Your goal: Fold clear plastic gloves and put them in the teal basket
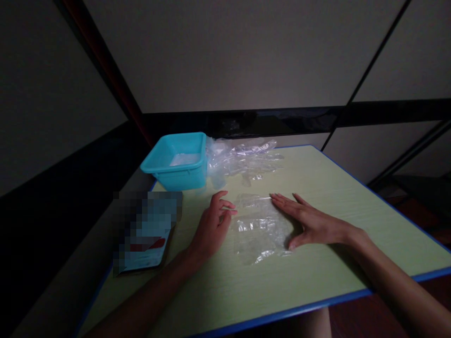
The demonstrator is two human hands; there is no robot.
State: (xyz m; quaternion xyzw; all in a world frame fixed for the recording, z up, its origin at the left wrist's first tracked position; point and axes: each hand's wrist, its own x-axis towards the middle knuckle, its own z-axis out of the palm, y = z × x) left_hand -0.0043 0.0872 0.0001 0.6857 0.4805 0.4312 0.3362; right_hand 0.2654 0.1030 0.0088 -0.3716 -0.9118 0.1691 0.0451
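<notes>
A clear plastic bag (259, 230) lies flat and creased on the table between my two hands. My right hand (301, 218) rests on the bag's right side, palm down with its fingers stretched out and thumb apart. Just off the bag's left edge is my left hand (214, 223); its fingers are loosely curled and apart, with nothing seen in them. Behind both hands, a loose heap of clear plastic bags (243, 159) spreads over the far part of the table.
A turquoise plastic basin (181, 176) stands at the back left against the heap, with something whitish inside. Left of my left arm lies a flat, blurred-out object (151, 234). The pale green table (338, 277) has a blue edge; wall panels rise behind it.
</notes>
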